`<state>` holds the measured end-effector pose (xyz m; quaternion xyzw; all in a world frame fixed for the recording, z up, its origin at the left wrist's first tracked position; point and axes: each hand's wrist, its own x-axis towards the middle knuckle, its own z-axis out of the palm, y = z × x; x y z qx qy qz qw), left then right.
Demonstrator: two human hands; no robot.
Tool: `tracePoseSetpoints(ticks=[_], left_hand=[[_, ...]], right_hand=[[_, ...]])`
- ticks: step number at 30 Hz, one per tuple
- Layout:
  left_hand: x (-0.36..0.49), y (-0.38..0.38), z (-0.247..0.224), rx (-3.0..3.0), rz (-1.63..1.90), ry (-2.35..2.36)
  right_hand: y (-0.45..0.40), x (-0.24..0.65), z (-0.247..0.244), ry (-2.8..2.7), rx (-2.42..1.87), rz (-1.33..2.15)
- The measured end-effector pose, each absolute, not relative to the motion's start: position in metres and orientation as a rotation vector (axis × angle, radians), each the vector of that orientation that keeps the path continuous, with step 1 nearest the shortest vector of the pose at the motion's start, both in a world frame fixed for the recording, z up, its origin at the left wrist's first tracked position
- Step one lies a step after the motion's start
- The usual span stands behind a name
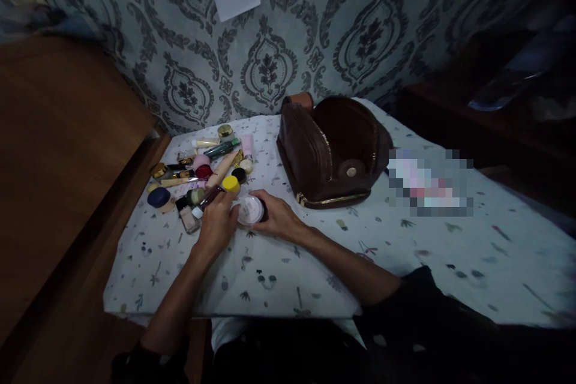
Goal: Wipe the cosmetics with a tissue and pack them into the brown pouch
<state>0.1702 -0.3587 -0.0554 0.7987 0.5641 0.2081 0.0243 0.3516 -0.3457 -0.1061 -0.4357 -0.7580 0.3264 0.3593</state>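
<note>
A small round clear jar with a pale top is between my two hands, near the front of the cosmetics pile. My right hand has its thumb and fingers around the jar's right side. My left hand touches the jar's left edge with its fingers curled; a dark tube with a light cap lies right beside or under those fingers. Close by are a yellow-lidded jar, a black-lidded jar and a nail-polish-like bottle. The brown cosmetic bag stands unzipped to the right.
Several more cosmetics, including a dark blue round item, a green tube and a pink tube, lie at the left. A blurred-out item is right of the bag. The patterned wall rises behind; a wooden panel borders the left.
</note>
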Motion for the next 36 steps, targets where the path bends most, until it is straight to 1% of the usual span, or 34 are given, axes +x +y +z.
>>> tracePoseSetpoints(ticks=[7, 13, 21, 27, 30, 36], left_hand=[[0.183, -0.357, -0.052, 2.521, 0.611, 1.772], [0.194, -0.359, -0.046, 2.583, 0.474, 1.763], [0.2, -0.371, -0.042, 2.683, 0.333, 1.534], [0.185, -0.386, -0.034, 2.734, 0.158, 1.417], [0.17, -0.392, -0.036, 2.719, 0.183, 1.441], [0.149, -0.388, -0.049, 2.605, 0.361, 1.625]], right_hand=[[-0.343, 0.351, -0.112, -1.944, -1.03, 0.821], [-0.342, 0.351, -0.111, -1.937, -0.998, 0.854], [-0.341, 0.352, -0.114, -1.897, -0.98, 0.882], [-0.341, 0.352, -0.114, -1.904, -1.031, 0.868], [-0.34, 0.352, -0.115, -1.918, -1.014, 0.852], [-0.337, 0.352, -0.121, -1.937, -0.994, 0.808]])
